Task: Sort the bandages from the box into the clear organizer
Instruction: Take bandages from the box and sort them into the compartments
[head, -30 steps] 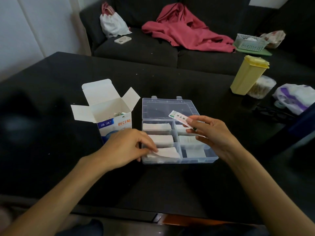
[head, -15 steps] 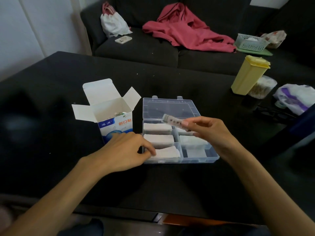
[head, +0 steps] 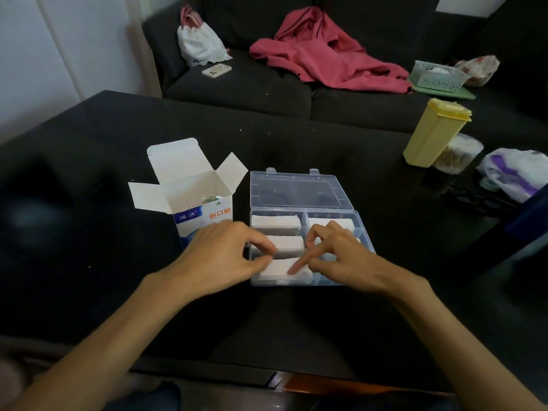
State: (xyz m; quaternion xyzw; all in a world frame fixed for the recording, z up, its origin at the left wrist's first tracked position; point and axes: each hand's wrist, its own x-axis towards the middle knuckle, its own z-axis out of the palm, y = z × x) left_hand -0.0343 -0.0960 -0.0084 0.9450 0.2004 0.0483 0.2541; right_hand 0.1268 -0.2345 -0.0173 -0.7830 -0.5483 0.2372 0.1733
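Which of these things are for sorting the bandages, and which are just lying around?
For the job: bandage box, clear organizer, white bandage stacks, left hand, right hand.

Just lying about: yellow container, pink jacket, white bag, phone, green basket.

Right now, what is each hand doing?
Left hand: pinches the edge of the near-left bandage stack.
Right hand: holds nothing, index finger pressing that stack.

The white-and-blue cardboard bandage box (head: pixel 198 215) stands upright mid-table, flaps open. Just beside it on its right lies the clear plastic compartmented organizer (head: pixel 305 229), lid laid back, stacks of white wrapped bandages (head: pixel 274 225) filling its compartments.
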